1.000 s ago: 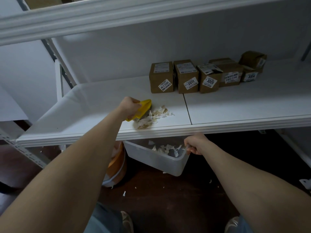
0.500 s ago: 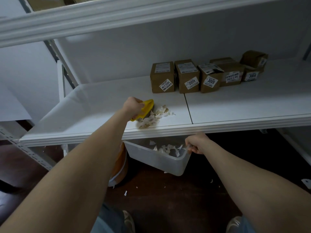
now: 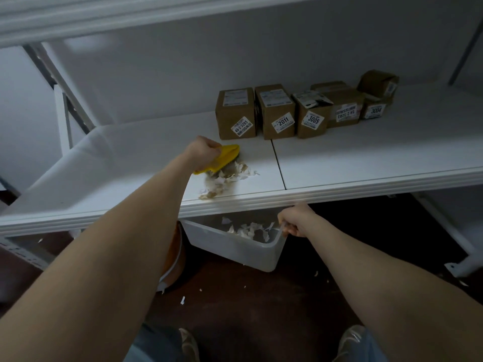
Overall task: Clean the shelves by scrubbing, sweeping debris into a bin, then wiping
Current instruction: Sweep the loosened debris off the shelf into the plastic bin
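My left hand grips a yellow brush on the white shelf, its bristles down against a pile of torn paper debris that trails toward the shelf's front edge. Below that edge, my right hand holds the right rim of a translucent plastic bin, tilted up under the shelf. More paper scraps lie inside the bin.
Several labelled cardboard boxes stand in a row at the back of the shelf. An orange-and-white bucket sits on the dark floor left of the bin, with a few scraps scattered on the floor. Another shelf hangs overhead.
The brush and my left hand shifted slightly back and forth over the pile; the debris has spread a little nearer the front edge. My right hand keeps the bin in place.
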